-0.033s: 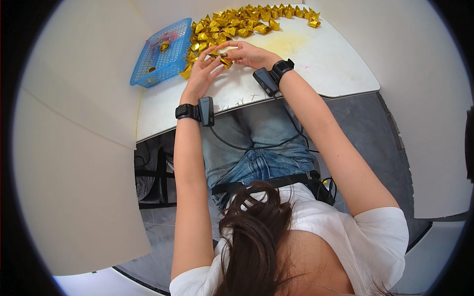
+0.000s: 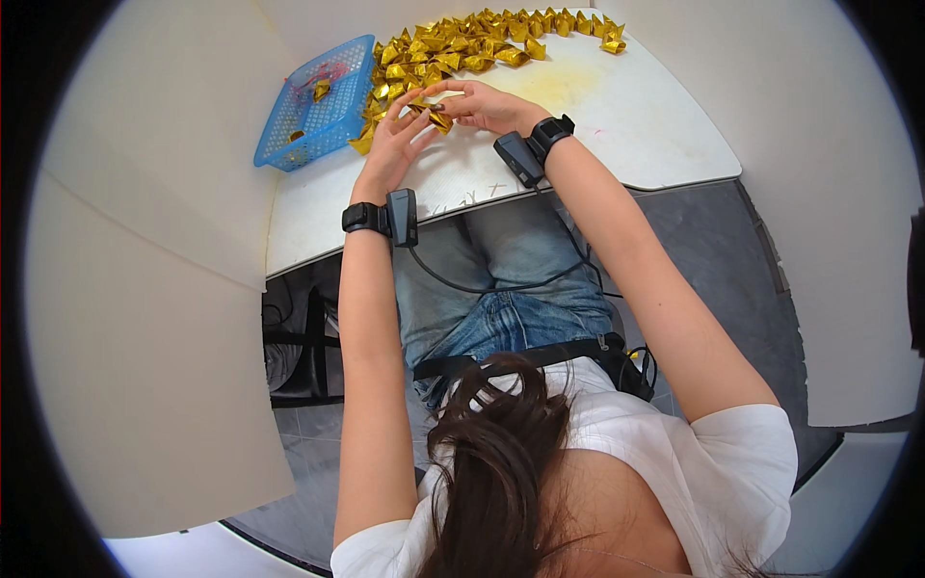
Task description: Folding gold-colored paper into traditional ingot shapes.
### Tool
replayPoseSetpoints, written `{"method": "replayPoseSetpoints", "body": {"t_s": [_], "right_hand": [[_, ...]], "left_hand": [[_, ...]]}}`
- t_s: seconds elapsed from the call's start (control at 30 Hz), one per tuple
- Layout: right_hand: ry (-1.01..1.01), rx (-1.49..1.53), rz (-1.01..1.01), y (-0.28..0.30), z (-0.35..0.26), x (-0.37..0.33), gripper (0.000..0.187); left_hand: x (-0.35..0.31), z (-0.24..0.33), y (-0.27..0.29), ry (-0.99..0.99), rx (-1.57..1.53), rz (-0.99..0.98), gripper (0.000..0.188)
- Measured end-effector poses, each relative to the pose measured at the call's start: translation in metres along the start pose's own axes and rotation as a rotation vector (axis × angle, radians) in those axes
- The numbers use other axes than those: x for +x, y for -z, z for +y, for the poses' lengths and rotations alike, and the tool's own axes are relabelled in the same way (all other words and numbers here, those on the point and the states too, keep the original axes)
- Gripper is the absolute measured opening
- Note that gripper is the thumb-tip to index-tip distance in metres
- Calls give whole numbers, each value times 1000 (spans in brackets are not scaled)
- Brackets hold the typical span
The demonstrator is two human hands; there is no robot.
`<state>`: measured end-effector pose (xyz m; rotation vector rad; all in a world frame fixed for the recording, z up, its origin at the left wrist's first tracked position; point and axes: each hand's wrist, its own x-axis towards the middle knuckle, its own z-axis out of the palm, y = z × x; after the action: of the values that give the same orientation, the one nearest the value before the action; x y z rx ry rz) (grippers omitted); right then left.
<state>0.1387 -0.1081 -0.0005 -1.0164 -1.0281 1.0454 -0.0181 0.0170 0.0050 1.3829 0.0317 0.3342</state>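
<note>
Over the near part of the white table [image 2: 655, 125], my two hands meet on one folded gold foil ingot [image 2: 442, 122]. My left hand [image 2: 390, 149] grips its left side between thumb and fingers. From the right, my right hand [image 2: 489, 108] pinches the same ingot, thumb and fingertips pressed to the foil. Parts of the ingot are covered by my fingers. Just beyond my hands spreads a pile of similar gold foil ingots [image 2: 419, 48], some lined up along the far edge.
A blue plastic basket [image 2: 359, 85] stands left of the pile, with a few gold and reddish pieces inside. Pale partitions [image 2: 164, 241] rise on both sides. A black cable [image 2: 472, 289] runs between my wrist-worn devices [image 2: 402, 218] and hangs over my lap.
</note>
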Motion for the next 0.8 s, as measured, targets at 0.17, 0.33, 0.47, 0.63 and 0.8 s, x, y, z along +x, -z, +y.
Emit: {"method": "replayPoseSetpoints", "body": {"t_s": [0.17,0.33,0.47,0.63,0.8], "right_hand": [[9,11,-30,1,0,0,36],[-3,26,-13,-1,-1,-3,36],[-16,39,-12,-2,-3,-2,35],[-31,149,92,4,-1,-1,31],[-14,77,91,-1,0,2,32]], "left_hand": [[6,-5,7,-12,-116,-47,52],[7,-5,6,-2,-239,-58,45],[8,-6,11,72,-308,-33,37],[11,-7,10,77,-304,-45,37],[11,-10,19,74,-310,-73,38]]}}
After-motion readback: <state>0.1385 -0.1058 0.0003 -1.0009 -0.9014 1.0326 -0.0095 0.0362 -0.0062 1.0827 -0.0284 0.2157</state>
